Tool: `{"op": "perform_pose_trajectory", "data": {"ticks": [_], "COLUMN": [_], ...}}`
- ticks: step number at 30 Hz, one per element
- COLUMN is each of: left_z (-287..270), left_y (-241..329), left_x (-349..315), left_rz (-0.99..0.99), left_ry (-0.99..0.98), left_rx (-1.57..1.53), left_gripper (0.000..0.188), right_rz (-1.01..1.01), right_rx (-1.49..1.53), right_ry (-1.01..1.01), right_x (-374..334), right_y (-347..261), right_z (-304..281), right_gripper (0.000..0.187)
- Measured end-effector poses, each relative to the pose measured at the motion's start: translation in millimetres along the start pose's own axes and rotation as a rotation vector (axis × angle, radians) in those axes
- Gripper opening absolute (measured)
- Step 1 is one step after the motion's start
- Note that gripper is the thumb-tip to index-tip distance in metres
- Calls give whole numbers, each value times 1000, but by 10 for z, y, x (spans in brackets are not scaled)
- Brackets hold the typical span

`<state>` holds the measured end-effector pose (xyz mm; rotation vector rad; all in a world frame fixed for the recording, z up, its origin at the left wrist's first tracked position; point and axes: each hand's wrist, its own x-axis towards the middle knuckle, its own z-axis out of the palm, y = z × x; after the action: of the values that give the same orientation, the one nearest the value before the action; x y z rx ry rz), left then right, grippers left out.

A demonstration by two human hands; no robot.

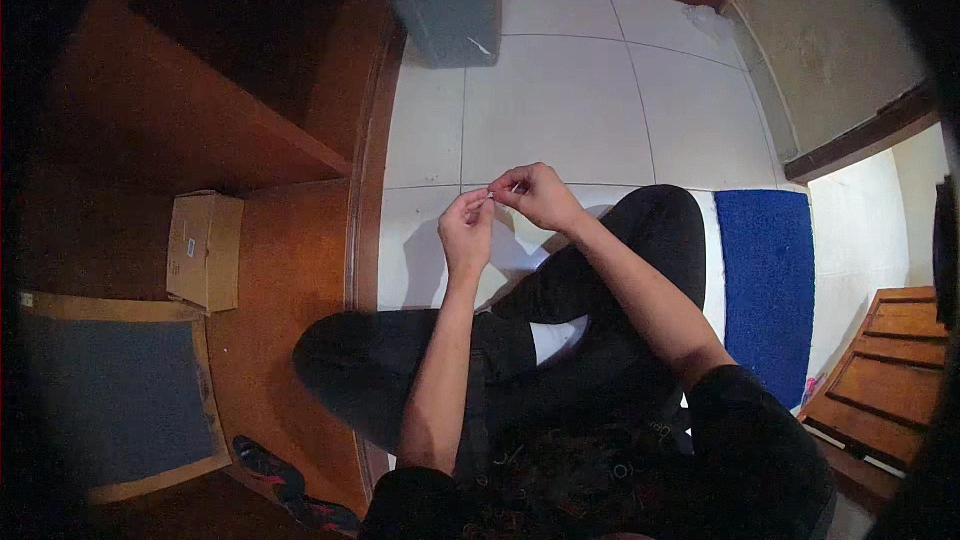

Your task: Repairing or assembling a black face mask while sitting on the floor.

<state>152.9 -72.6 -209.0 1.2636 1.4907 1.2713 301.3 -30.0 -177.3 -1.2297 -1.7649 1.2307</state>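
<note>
Above my crossed legs, my left hand (pixel 467 227) and my right hand (pixel 540 196) meet at the fingertips over the tiled floor. Between them is a tiny whitish piece (pixel 490 195), too small to name. The left thumb and fingers pinch toward it from the left. From the right, the curled right fingers and thumb close on the same spot. The fingers themselves hide most of whatever they hold.
A grey bin (pixel 440 5) stands ahead on the white tiles (pixel 560 90). A cardboard box (pixel 204 250) sits in the wooden shelving on the left. At right lies a blue mat (pixel 766 295), near a wooden door (pixel 880 370). Dark sandals (pixel 270 470) are at lower left.
</note>
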Motion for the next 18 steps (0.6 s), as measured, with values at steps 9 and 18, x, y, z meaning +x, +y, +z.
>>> {"op": "perform_pose_trajectory", "data": {"ticks": [9, 18], "left_z": [33, 23], "left_y": [79, -25], "left_x": [-13, 39], "left_rz": [-66, 20], "left_ry": [-32, 18], "left_rx": [-112, -109], "left_gripper": [23, 19], "right_rz": [103, -2], "right_rx": [202, -31], "right_ry": [-72, 19], "right_x": [11, -58], "right_y": [21, -43], "right_z": [-63, -75], "right_gripper": [20, 18]}}
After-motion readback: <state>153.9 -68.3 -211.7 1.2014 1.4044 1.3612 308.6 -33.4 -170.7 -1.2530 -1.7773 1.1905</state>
